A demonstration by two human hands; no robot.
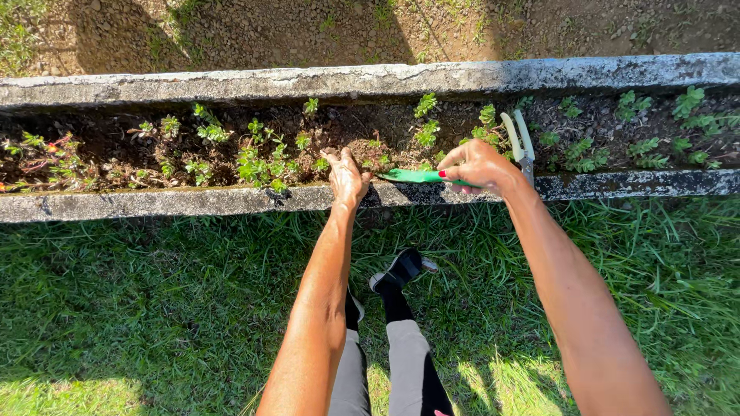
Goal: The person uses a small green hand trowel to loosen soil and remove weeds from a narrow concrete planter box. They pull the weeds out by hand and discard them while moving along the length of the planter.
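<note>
Left hand: the left hand (346, 176) lies palm down with fingers together, pressed on the dark soil (362, 146); it grips nothing.
Right hand: the right hand (479, 164) is closed round the handle of a green trowel (412, 176).
Trowel position: its long axis runs nearly level, left to right; the flat blade points toward the left hand and ends just beside its wrist, over the front wall.
Nearer hand: the left hand is closer to the blade tip; the right holds the far end.
Shears: pale-handled shears (520, 142) lie in the bed just behind the right hand.
Planter: long concrete trough (231, 202), rough, weathered grey, chipped rim.
Contents: crumbly dark soil, small leafy green seedlings (262, 158).
Ground: uncut grass (154, 293) in front, gravel behind.
</note>
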